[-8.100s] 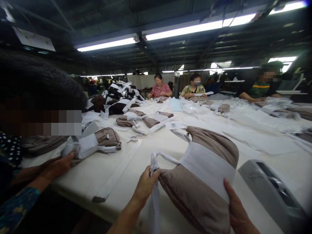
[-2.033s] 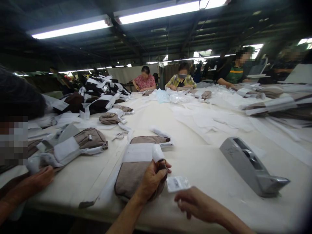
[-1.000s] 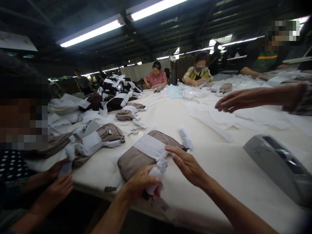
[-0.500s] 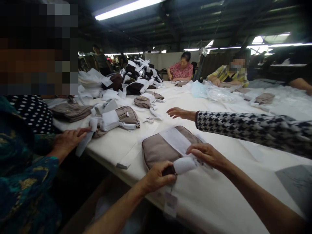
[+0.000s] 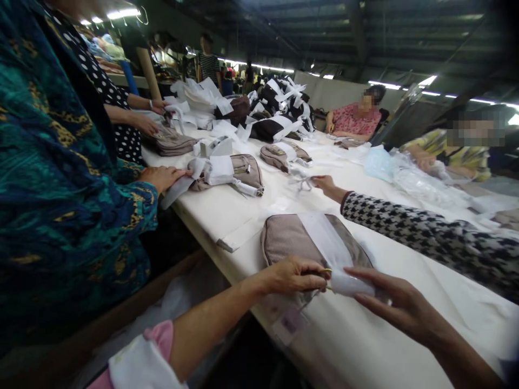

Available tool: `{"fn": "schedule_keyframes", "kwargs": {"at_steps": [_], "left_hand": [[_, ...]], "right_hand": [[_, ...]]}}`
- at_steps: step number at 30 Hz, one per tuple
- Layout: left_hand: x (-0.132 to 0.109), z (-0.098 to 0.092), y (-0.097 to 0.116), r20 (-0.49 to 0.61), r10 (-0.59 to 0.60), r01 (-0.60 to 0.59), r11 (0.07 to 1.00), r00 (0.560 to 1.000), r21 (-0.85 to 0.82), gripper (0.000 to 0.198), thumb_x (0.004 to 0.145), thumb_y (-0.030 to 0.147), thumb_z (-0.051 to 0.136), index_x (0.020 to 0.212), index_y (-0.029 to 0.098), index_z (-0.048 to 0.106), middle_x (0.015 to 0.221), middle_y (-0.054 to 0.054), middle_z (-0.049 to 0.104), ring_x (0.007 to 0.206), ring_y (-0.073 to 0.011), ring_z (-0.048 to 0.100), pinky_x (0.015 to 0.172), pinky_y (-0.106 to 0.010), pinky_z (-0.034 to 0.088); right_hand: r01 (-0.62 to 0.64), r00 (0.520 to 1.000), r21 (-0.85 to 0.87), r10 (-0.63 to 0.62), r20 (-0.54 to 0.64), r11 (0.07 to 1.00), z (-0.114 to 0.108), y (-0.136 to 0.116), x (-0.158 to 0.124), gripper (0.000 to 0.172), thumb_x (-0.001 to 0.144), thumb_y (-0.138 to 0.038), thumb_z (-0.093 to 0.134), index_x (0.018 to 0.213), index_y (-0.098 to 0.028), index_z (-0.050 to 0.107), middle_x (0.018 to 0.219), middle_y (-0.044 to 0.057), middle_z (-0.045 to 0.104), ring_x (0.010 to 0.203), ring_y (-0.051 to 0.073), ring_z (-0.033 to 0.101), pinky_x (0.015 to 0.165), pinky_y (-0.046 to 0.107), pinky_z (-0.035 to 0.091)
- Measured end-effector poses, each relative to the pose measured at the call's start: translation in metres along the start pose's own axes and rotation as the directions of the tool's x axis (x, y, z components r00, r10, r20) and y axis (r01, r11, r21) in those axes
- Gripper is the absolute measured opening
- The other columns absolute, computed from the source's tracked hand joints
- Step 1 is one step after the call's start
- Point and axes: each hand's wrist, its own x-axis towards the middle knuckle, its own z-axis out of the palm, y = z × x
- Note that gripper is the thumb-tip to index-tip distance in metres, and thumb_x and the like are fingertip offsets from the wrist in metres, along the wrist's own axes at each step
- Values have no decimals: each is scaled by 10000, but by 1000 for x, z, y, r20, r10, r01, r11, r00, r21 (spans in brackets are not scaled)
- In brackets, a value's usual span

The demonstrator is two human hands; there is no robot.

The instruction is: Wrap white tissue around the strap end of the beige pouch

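Note:
A taupe ribbed bag (image 5: 284, 237) lies flat on the table in front of me, with a white paper band (image 5: 324, 235) across it. At its near edge, my left hand (image 5: 298, 275) pinches a strap end with a gold-coloured metal ring. The ring adjoins a white-wrapped strap piece (image 5: 351, 283), and the fingers of my right hand (image 5: 399, 302) are closed around its other side. Below my left hand, a clear tag (image 5: 290, 326) hangs by the table edge. My palms hide part of the strap.
On the right, a co-worker's houndstooth sleeve (image 5: 389, 216) reaches across the table (image 5: 243, 216), its hand at a white strip. To the left, another person's hand (image 5: 162, 178) touches a paper-wrapped bag (image 5: 247, 170). Dark bags with white paper (image 5: 271, 127) are heaped behind; plastic film (image 5: 421, 178) lies far right.
My view has swung left. My right hand has moved from beside the bag's paper band onto the wrapped strap piece. The houndstooth-sleeved hand has reached the white strip.

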Motion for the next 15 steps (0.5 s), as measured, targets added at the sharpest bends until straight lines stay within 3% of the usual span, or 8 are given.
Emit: {"fn": "schedule_keyframes", "kwargs": {"at_steps": [3, 6, 12, 15], "left_hand": [[-1, 2, -7, -57, -59, 45, 976, 997, -214, 464, 693, 434, 656, 1028, 139, 531, 694, -11, 580, 522, -63, 463, 515, -182, 339], [1, 6, -13, -139, -53, 14, 962, 989, -271, 392, 642, 405, 709, 868, 130, 545, 704, -27, 598, 586, -86, 526, 561, -192, 380], [2, 17, -16, -195, 29, -45, 996, 980, -78, 254, 726, 350, 642, 756, 104, 584, 653, -1, 541, 574, -66, 465, 548, -174, 362], [-4, 17, -14, -181, 76, -72, 997, 980, 29, 260, 789, 336, 566, 913, 110, 595, 711, -13, 561, 608, -82, 488, 570, -185, 382]], "right_hand": [[-4, 1000, -30, 5, 24, 1000, 2, 7, -5, 409, 803, -336, 568, 1175, -209, 452, 1024, 53, 634, 851, 173, 616, 696, 222, 499], [25, 999, -80, -23, 22, 996, 7, 8, -6, 400, 792, -340, 588, 1146, -205, 461, 969, 49, 647, 780, 163, 627, 644, 219, 504], [153, 988, -78, -154, 3, 985, 23, -2, -2, 296, 825, -302, 545, 1108, -216, 518, 930, 50, 644, 823, 169, 620, 690, 240, 503], [142, 987, -98, -148, -67, 985, 25, -4, -3, 302, 823, -307, 544, 1108, -211, 518, 945, 53, 648, 836, 175, 623, 705, 243, 503]]}}
